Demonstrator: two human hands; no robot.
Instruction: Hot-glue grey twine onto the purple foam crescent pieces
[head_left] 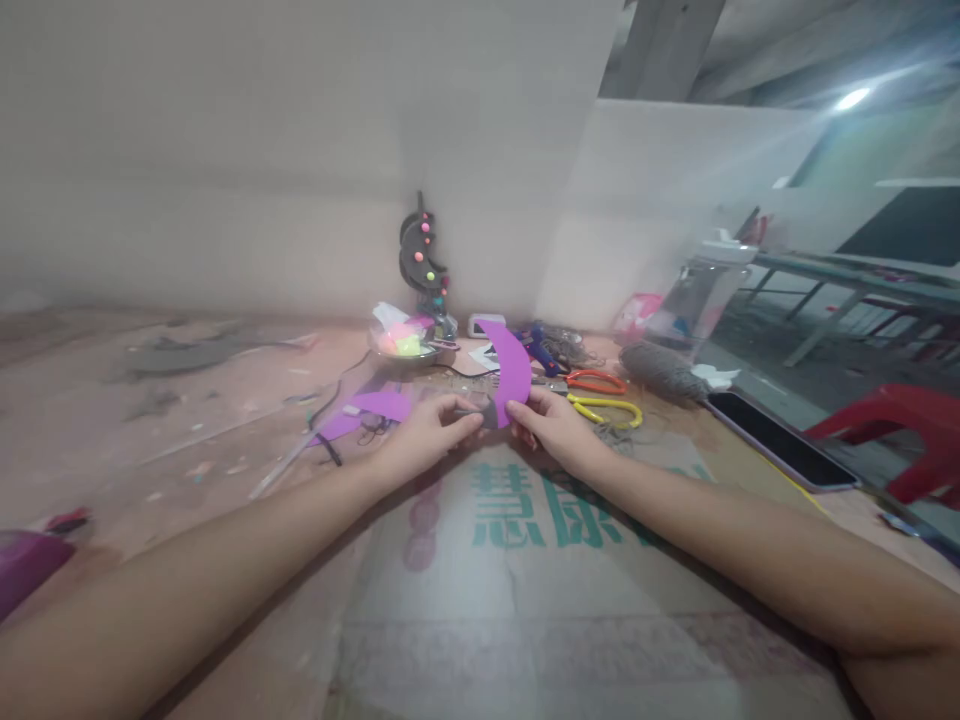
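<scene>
My left hand (pixel 431 428) and my right hand (pixel 551 425) meet over a cardboard sheet (pixel 525 580) with green printed characters. Both pinch the lower end of a purple crescent-shaped foam piece (pixel 511 368) that stands up between them. The fingers of both hands are closed on its tip, where a small dark bit shows that I cannot make out. Another purple foam scrap (pixel 371 410) lies flat just left of my left hand.
Orange scissors (pixel 596 380) and yellow scissors (pixel 607 408) lie right of my hands, with a blue glue gun (pixel 538 350) behind. A black crescent ornament (pixel 421 255) stands at the wall by a bowl of coloured pompoms (pixel 403 342). A phone (pixel 780 440) lies at the right edge.
</scene>
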